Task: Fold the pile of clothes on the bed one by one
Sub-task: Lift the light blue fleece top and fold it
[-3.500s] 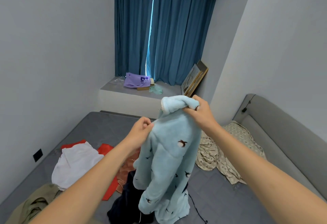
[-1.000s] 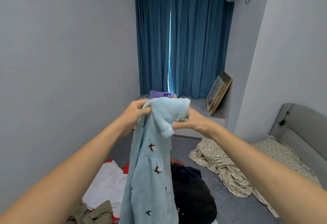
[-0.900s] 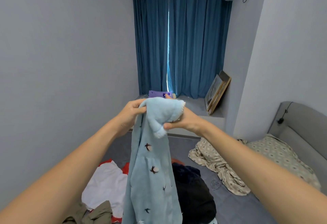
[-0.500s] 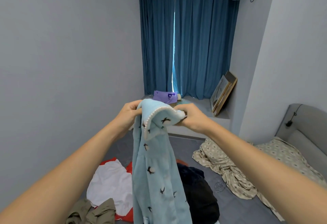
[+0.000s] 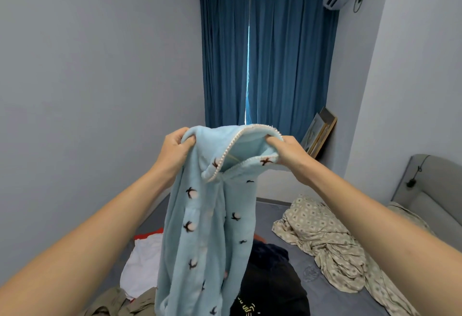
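Now spreading wider across the centre of the frame than a moment ago, with the trimmed opening of the fleece garment (image 5: 207, 218) pulled into view between the hands. Head view: left hand (image 5: 175, 150) gripping one top edge at centre left, fingers curled tight into the fleece; right hand (image 5: 287, 150) pinching the rim of the opening at centre right, fingertips tucked inside. Hanging long toward the bottom of the frame, over the pile of clothes (image 5: 265, 283) on the bed (image 5: 332, 298): white, red, olive and black pieces at lower centre.

Risking a lopsided fold, judging by the twist in the hanging body and the uneven grasp points. Possibly dragging the lower end through the pile on lowering and snagging another piece. Lying well apart at lower right, a patterned sheet (image 5: 332, 240).
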### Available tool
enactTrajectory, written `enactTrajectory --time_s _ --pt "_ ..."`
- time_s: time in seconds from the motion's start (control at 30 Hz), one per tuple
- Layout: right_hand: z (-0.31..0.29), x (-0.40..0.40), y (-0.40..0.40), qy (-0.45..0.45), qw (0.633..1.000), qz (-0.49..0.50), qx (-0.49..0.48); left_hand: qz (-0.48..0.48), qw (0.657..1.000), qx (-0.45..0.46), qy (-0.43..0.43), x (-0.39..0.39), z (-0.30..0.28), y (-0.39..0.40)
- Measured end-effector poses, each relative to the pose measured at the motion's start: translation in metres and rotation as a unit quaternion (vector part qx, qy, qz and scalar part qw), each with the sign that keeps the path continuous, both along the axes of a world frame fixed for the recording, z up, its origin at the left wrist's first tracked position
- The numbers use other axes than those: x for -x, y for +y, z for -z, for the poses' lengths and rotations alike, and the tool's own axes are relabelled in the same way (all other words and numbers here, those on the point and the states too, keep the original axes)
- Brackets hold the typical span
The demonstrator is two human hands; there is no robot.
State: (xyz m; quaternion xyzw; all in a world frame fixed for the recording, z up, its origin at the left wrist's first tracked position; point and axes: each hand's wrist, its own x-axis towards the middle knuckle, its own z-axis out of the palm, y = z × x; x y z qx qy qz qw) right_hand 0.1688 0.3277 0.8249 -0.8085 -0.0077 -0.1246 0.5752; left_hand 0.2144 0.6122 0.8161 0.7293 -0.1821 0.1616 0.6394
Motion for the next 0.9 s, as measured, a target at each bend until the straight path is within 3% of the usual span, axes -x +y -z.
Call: enactTrajectory --time_s 0.2,0.53,0.77,0.9 --pt "0.014 -0.004 0.012 0.027 0.995 -0.056 -0.082 -0.016 1.000 -0.020 -0.007 0.003 -0.007 0.004" --pt "0.011 -0.012 0.046 0.040 0.989 -0.001 -0.142 -0.040 0.993 -0.104 -0.023 0.026 -0.003 0.003" --pt "0.005 -0.006 0.051 0.017 0.979 0.040 -0.199 0.126 0.970 -0.206 0.012 0.049 -0.001 0.009" --pt "0.001 0.001 0.054 -0.001 0.985 0.047 -0.166 0.044 0.989 -0.138 -0.002 0.054 0.012 -0.013"
